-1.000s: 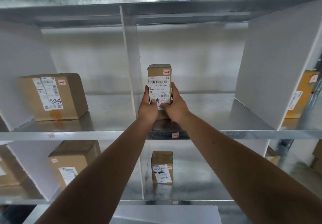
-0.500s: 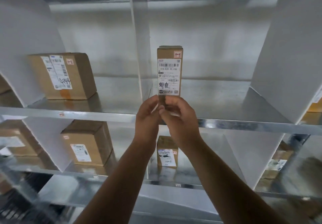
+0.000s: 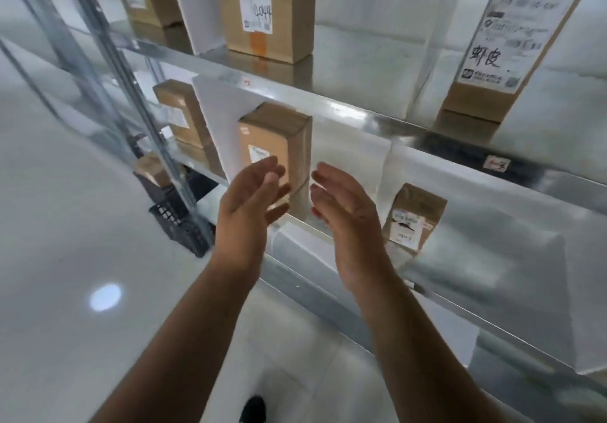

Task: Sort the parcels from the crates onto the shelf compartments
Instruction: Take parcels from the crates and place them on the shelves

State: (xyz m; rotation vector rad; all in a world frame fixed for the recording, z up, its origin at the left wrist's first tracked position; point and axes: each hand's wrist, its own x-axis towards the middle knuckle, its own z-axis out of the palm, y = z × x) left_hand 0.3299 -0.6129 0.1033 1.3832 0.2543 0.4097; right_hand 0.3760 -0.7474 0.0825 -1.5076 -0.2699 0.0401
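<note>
Head view: left grip (image 3: 250,199), right grip (image 3: 343,207) spread, holding nothing.

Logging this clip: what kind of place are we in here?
Probably a parcel sorting or storage room: metal shelving split by white dividers, labelled cardboard parcels standing in the compartments, and a black plastic crate on the floor.

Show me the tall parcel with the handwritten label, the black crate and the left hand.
tall parcel (image 3: 522,28): head view, white label.
black crate (image 3: 177,225): head view, mesh side.
left hand (image 3: 249,199): head view, hand's middle.
</note>
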